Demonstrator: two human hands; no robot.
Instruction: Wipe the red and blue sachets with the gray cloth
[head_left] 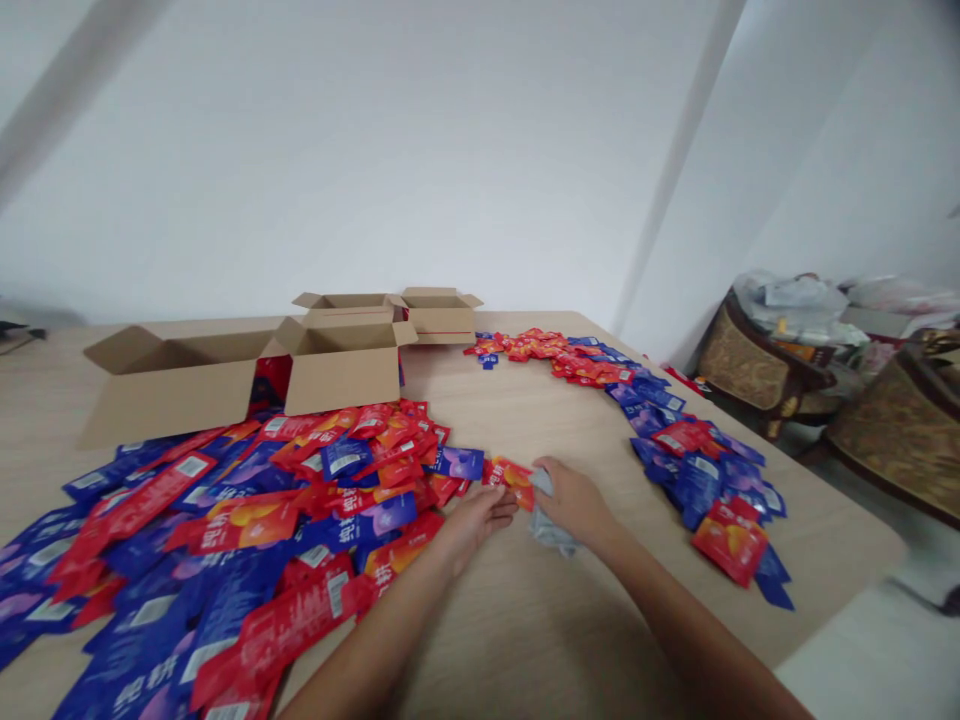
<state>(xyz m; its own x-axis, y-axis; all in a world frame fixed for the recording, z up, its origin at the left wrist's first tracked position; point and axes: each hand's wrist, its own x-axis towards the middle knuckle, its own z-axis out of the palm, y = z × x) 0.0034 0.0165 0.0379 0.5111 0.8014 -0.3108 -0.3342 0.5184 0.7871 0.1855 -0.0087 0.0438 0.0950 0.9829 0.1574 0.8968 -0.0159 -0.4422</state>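
My right hand (pixel 576 502) is closed around a crumpled grey cloth (pixel 551 525), pressed to the right end of a red and orange packet (pixel 511 475). At the packet's near left edge is my left hand (pixel 478 522), its fingers stretched out and palm turned toward the packet. Whether those fingers touch it I cannot tell. Just left of the hands spreads a large heap of red and blue packets (pixel 255 530). One blue packet (pixel 457 462) from its edge lies close to the red and orange one.
Open cardboard boxes (pixel 345 375) stand behind the left heap; a wide one (pixel 180 390) is at far left. Along the table's right edge runs a curved row of packets (pixel 697 470). Beyond the table are patterned chairs (pixel 757 360) with plastic bags (pixel 802 300) on them.
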